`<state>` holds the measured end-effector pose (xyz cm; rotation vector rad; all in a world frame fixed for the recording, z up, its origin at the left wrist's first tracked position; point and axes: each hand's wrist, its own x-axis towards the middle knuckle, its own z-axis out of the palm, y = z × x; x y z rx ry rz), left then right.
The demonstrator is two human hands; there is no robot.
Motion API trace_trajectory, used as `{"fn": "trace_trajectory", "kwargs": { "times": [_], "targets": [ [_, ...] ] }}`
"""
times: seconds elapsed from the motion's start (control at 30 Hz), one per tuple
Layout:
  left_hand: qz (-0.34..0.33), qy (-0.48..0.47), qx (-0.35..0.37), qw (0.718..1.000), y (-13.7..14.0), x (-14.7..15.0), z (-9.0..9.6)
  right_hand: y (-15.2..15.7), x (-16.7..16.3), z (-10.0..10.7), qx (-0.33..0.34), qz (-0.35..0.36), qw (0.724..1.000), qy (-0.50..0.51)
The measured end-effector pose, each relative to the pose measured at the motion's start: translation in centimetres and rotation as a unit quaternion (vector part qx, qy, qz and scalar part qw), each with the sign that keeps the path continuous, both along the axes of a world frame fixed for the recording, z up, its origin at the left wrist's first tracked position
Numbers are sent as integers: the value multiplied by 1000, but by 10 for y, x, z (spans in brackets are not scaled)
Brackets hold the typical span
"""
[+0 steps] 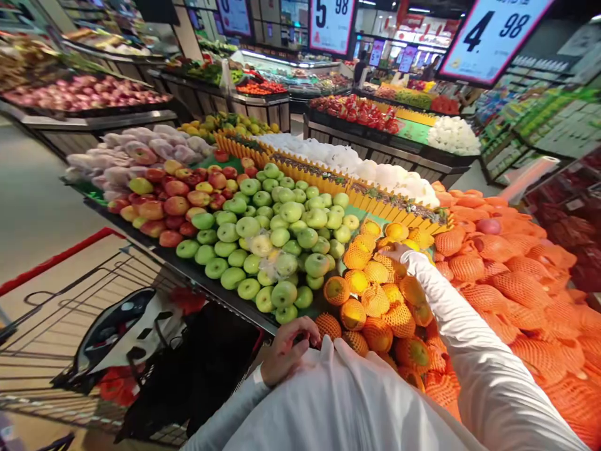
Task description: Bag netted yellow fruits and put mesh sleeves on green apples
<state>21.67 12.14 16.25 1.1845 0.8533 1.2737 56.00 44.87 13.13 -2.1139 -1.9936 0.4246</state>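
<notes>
A fruit stand (154, 249) fills the view, green apples (272, 241) at center. Oranges (375, 300) sit at four o'clock. The plastic bag (347, 401) at six o'clock is pinched by the left hand (288, 347). The right hand (397, 252) reaches among the oranges; whether its fingers grip, I cannot tell.

Right hand (397, 252) reaches among netted oranges (375, 300) at table's near edge; left hand (288, 347) grips white bag (347, 401).
</notes>
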Motion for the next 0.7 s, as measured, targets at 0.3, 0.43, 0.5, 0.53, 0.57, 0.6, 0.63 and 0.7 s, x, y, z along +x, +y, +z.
{"fn": "trace_trajectory", "kwargs": {
  "times": [0.3, 0.43, 0.5, 0.53, 0.57, 0.6, 0.63, 0.7],
  "targets": [
    [-68, 11, 19, 997, 12, 2, 1, -63, 2, -4, -24, 70, 997, -13],
    [-44, 13, 19, 999, 13, -6, -1, -45, 5, -4, -1, 44, 999, 15],
    [-23, 11, 8, 1000, 12, -11, -4, -30, 4, -2, 35, 5, 999, 33],
    [-13, 10, 1, 1000, 11, -14, -6, -21, 2, 0, 58, -22, 997, 43],
    [-2, 9, -6, 1000, 10, -16, -8, -11, 0, 2, 83, -53, 994, 54],
    [10, 10, -13, 1000, 9, -19, -10, 0, -2, 5, 105, -84, 989, 64],
    [22, 12, -19, 1000, 8, -21, -12, 12, -5, 9, 124, -110, 983, 74],
    [51, 15, -30, 998, 7, -24, -16, 36, -12, 15, 152, -141, 974, 92]
  ]
}}
